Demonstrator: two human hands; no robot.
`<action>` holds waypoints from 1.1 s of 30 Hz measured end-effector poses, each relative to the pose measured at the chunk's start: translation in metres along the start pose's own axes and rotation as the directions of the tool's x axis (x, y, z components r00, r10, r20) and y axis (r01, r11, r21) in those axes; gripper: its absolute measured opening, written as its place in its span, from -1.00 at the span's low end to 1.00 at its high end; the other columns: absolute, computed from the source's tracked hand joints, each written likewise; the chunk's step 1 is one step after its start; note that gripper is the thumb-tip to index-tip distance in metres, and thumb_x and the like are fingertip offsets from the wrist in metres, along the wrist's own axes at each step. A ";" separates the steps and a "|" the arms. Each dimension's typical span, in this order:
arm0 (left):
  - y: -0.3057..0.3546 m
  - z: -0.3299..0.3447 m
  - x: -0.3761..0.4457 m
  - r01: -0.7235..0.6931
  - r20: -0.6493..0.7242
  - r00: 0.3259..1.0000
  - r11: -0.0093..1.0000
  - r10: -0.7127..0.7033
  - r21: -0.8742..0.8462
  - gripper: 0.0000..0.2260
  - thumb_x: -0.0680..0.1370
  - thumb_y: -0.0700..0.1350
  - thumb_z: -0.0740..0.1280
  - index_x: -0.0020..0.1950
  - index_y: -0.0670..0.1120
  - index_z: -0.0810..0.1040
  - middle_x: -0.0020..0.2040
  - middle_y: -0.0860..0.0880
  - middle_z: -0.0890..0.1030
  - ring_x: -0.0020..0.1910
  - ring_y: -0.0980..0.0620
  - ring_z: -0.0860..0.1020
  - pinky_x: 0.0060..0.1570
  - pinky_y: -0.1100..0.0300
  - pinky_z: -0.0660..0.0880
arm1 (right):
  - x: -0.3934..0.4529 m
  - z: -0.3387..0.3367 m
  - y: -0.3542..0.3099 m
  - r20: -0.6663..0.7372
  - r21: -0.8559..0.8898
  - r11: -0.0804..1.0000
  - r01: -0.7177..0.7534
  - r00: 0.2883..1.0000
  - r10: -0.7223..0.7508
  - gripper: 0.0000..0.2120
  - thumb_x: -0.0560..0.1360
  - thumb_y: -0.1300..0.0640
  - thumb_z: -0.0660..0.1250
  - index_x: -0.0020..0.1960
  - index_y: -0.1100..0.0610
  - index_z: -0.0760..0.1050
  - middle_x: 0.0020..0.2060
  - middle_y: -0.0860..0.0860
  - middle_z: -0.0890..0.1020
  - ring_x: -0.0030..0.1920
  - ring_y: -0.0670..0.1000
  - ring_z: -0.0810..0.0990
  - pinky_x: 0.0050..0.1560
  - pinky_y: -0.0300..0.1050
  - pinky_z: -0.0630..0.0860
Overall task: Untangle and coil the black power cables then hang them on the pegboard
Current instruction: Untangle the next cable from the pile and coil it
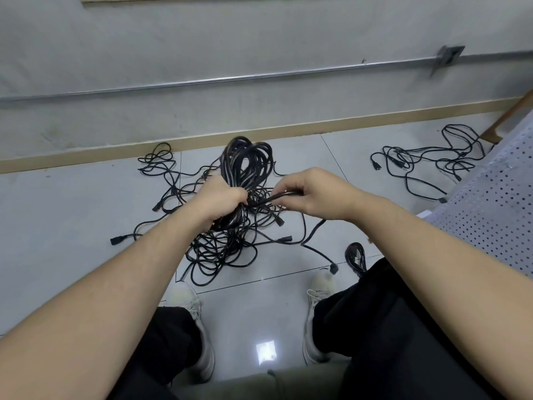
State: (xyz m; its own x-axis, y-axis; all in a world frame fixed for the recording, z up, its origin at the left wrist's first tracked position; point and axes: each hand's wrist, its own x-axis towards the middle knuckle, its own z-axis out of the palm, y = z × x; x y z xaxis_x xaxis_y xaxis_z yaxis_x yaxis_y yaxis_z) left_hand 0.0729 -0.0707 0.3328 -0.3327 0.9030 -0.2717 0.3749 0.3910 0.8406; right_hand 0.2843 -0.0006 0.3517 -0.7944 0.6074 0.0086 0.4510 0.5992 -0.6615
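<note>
The left hand (223, 199) is clenched around the waist of a thick coil (246, 166) of black power cable, its loops standing up above the fist, toward the wall; gripping at the middle keeps the turns bunched so they cannot spring apart. The right hand (311, 194) pinches the cable's free tail (271, 199) between thumb and curled fingers, just beside the left fist. Judging by this, the tail is about to be wound round the bundle to bind it.

The coil is held in the air over the floor (72, 215), above a loose tangle (225, 243) of more black cables that sprawls between the skirting board and the person's shoes (190, 310); it lies there presumably as the stock to be sorted next. A second, smaller tangle (427, 160) lies well apart, toward the floor's right edge, near a white perforated panel (490, 197), which may be the pegboard, though no hooks show. A small coiled cable (356, 258) sits on the floor just beside the right knee. Nothing appears hung on the panel's visible part, so the task seems to be in its early part.
</note>
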 end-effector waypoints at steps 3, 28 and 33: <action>-0.001 0.005 -0.004 -0.014 0.136 0.991 0.981 -0.013 0.192 -0.94 0.41 -0.17 0.40 -0.16 -0.13 0.56 -0.26 -0.06 0.59 -0.25 -0.05 0.52 -0.21 0.13 0.42 | -0.001 -0.005 -0.003 -0.126 -0.076 0.993 0.086 0.987 -0.095 -0.87 0.48 -0.03 0.53 0.00 -0.03 0.71 -0.29 -0.48 0.57 -0.20 -0.35 0.56 -0.15 -0.38 0.41; 0.021 0.027 -0.051 0.148 0.476 0.878 0.976 -0.056 -0.160 -0.44 0.50 0.42 0.27 -0.02 -0.08 0.64 -0.21 -0.15 0.64 -0.31 -0.02 0.59 -0.33 0.16 0.52 | 0.004 -0.009 0.004 -0.240 0.021 0.984 0.179 0.956 -0.169 -0.82 0.49 -0.16 0.43 0.08 -0.25 0.69 -0.05 -0.20 0.58 0.01 -0.17 0.59 0.14 -0.16 0.48; 0.009 0.029 -0.042 -0.097 0.490 0.871 0.966 -0.035 0.241 -0.81 0.39 -0.01 0.45 -0.14 -0.12 0.64 -0.26 -0.02 0.65 -0.25 0.04 0.56 -0.14 0.17 0.49 | -0.005 -0.015 0.001 -0.216 -0.141 0.979 0.147 0.961 -0.175 -0.62 0.31 -0.39 0.43 -0.04 -0.17 0.72 -0.17 -0.27 0.53 -0.13 -0.19 0.55 -0.05 -0.15 0.49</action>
State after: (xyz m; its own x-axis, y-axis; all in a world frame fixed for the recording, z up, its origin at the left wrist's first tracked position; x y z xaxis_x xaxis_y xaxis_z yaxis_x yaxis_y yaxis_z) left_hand 0.1149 -0.1004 0.3381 0.1214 0.8599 -0.4958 0.6029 0.3330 0.7250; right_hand 0.2946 0.0048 0.3619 -0.7544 0.5908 0.2861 0.3821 0.7496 -0.5405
